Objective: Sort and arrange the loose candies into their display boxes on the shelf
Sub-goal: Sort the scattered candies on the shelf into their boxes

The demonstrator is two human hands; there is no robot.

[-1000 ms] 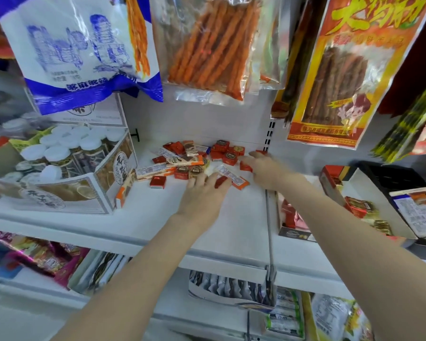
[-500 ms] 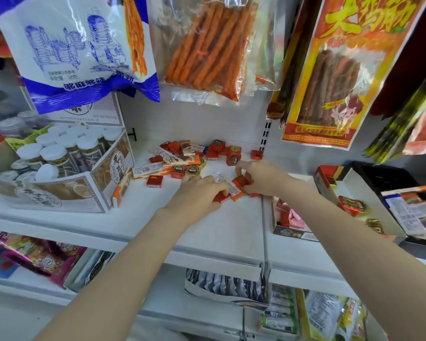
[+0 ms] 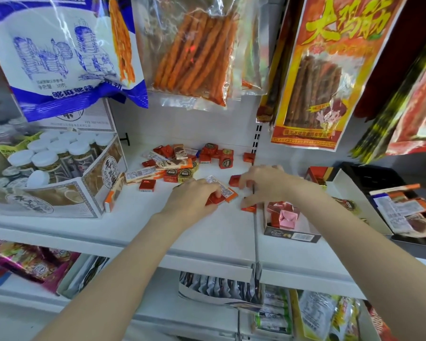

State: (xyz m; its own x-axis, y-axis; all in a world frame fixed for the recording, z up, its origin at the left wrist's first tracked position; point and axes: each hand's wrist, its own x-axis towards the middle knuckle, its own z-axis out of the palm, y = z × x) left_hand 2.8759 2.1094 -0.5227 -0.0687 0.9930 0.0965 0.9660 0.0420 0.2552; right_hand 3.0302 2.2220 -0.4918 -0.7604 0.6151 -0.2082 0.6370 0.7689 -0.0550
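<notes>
Both your hands have drawn back from the loose candies (image 3: 182,163), each carrying some: your left hand (image 3: 194,196) grips 1 red square (image 3: 215,199), your right hand (image 3: 263,184) pinches 2. You're mid-gathering; next, drop them into the open box (image 3: 292,236) just beside your right hand.

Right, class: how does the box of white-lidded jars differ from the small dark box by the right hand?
The jar box is large, pale and patterned; the small dark box is low. The first holds upright jars, the second red and pink candies. Both sit open on the white shelf.
</notes>
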